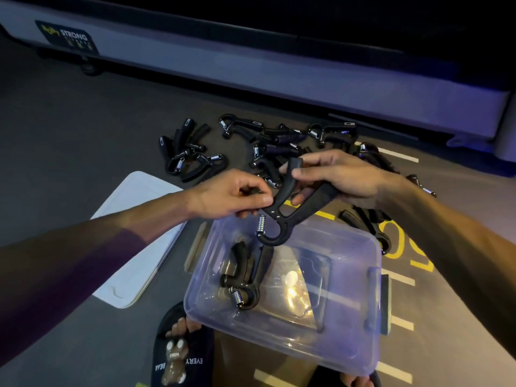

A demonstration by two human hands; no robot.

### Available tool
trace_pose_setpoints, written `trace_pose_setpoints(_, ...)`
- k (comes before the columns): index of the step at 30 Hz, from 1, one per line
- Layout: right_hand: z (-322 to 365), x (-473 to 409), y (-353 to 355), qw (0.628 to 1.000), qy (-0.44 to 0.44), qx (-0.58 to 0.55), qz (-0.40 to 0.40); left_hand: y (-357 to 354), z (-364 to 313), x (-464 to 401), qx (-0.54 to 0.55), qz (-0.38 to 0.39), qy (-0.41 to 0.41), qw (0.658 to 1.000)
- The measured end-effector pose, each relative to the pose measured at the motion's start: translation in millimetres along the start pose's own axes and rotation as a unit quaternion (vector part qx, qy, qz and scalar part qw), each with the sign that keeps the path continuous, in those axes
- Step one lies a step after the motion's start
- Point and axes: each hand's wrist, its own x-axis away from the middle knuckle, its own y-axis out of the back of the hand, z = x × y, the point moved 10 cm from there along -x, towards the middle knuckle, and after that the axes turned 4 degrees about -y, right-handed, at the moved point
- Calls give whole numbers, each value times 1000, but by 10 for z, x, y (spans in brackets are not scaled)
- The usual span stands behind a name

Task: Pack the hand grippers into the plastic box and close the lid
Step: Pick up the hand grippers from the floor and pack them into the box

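A black hand gripper (282, 216) with a steel spring hangs just above the far rim of the clear plastic box (360, 300). My right hand (343, 174) grips its two handles from the right. My left hand (231, 195) pinches the gripper's body near the spring end. One hand gripper (244, 277) lies inside the box at its left side. Several more hand grippers (279, 143) lie in a loose pile on the floor beyond my hands. The white lid (139, 241) lies flat on the floor left of the box.
A slipper with my foot (181, 350) sits at the box's near left corner. Yellow and white floor markings (402, 255) run under and right of the box. A long grey machine base (279, 76) crosses the back of the view.
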Motion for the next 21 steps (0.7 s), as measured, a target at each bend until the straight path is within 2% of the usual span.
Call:
trace_pose_setpoints(5, -107, 86, 165, 999, -5, -8, -50, 192, 139, 92, 16, -44, 11, 999)
trace_pose_setpoints(9, 79, 144, 254, 990, 53, -4, -128, 163, 131, 97, -3, -37, 9, 999)
trace_pose_setpoints(11, 179, 195, 244, 986, 82, 17, -143, 335, 149, 106, -32, -110, 14, 993)
trace_pose_setpoints(13, 166, 220, 130, 987, 85, 55, -122, 611, 138, 159, -60, -204, 4, 977)
trace_pose_setpoints(15, -13, 180, -108, 990, 70, 91, -87, 774, 131, 191, -143, -244, -14, 959)
trace_pose_setpoints(19, -692, -30, -646, 986, 45, 148, -57, 501, 278, 137, -269, -165, -46, 948)
trace_pose_setpoints(21, -988, -160, -737, 983, 41, 163, -74, 273, 413, 117, -314, -111, -23, 943)
